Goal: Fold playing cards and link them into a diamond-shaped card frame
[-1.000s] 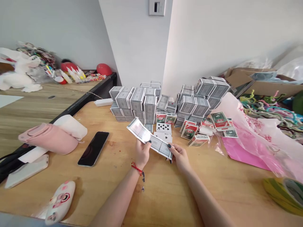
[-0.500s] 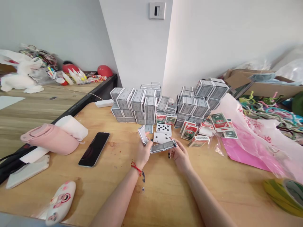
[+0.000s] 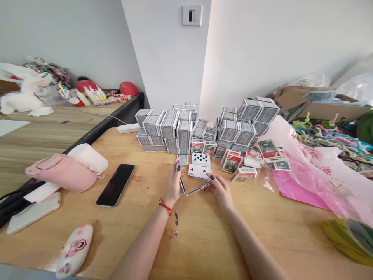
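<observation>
My left hand (image 3: 173, 183) and my right hand (image 3: 220, 189) each pinch one end of a grey-backed strip of playing cards (image 3: 194, 190), bent into a V that rests low over the wooden table (image 3: 201, 233). Just beyond the strip lie face-up cards (image 3: 200, 165), a nine of spades above a two. Stacks of grey card packs (image 3: 171, 128) stand behind them against the wall. Both hands are closed on the strip.
A black phone (image 3: 115, 184) and a pink roll (image 3: 61, 172) lie at left, a white and pink device (image 3: 74, 249) near the front edge. Red and green card boxes (image 3: 241, 163) and a pink plastic bag (image 3: 314, 171) sit at right. A yellow-green object (image 3: 349, 239) is at far right.
The strip was held up flat and stretched between my hands; it has since been folded into a V and lowered to the table as my hands moved closer together.
</observation>
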`<state>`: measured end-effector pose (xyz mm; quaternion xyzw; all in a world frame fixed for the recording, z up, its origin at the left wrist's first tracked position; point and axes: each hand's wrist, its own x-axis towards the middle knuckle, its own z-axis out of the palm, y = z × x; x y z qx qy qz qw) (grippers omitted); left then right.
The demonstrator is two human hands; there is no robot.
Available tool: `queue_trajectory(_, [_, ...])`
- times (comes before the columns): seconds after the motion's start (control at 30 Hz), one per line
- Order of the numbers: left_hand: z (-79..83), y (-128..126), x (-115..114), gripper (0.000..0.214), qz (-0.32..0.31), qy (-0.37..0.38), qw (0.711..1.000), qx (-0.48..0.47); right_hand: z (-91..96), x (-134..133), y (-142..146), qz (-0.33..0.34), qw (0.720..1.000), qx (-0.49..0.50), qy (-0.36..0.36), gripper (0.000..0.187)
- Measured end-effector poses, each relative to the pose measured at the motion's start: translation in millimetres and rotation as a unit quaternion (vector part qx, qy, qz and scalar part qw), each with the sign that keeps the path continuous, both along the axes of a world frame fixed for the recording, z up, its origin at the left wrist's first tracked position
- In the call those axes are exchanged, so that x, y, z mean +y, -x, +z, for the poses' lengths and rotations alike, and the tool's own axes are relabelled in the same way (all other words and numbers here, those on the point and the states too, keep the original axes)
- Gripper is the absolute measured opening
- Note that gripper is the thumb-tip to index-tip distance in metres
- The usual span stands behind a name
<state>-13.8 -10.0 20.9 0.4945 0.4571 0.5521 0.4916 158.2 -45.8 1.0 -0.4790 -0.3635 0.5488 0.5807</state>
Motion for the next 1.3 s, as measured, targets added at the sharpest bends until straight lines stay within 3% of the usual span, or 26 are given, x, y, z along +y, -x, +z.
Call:
queue_trajectory(0.1, [0.6,2,4,0.046,0.033,-0.031,0.999,-0.024,4.6,-3,-1,0.009,0.995,-0.099,-0.021,0.034])
queue_trajectory(0.27, [3.3,5,3,0.033,0.065,-0.066,0.995,0.046,11.5,-7,1,-0.009,0.967,-0.246,-0.065,0.029])
queue_trajectory(0.5, [-3.1,4,2,0.026,0.035,-0.054,0.995,0.079,10.6,-7,0,-0.033,0.946,-0.309,-0.090,0.026])
queue_trajectory(0.67, [-6.4,0,3,0.027,0.010,-0.033,0.999,0.042,9.0,-6,1,-0.036,0.969,-0.236,-0.064,0.032])
queue_trajectory(0.9, [-17.5,7,16,0.035,0.086,-0.002,0.996,-0.001,5.1,0,-4,-0.115,0.987,-0.096,-0.062,0.033])
queue_trajectory(0.97, [-21.7,15,23,0.028,0.116,-0.018,0.990,0.072,2.7,2,-7,-0.139,0.985,-0.086,-0.048,0.032])
queue_trajectory(1.07, [-24.9,30,35,0.021,0.165,-0.074,0.955,0.235,-0.3,5,-9,-0.161,0.984,-0.076,-0.025,0.029])
queue_trajectory(1.17, [-24.0,40,43,0.024,0.141,-0.118,0.927,0.328,0.0,5,-9,-0.157,0.985,-0.074,-0.015,0.026])
queue_trajectory(1.3, [-20.3,37,43,0.036,0.035,-0.163,0.866,0.471,2.7,5,-7,-0.151,0.985,-0.082,-0.010,0.025])
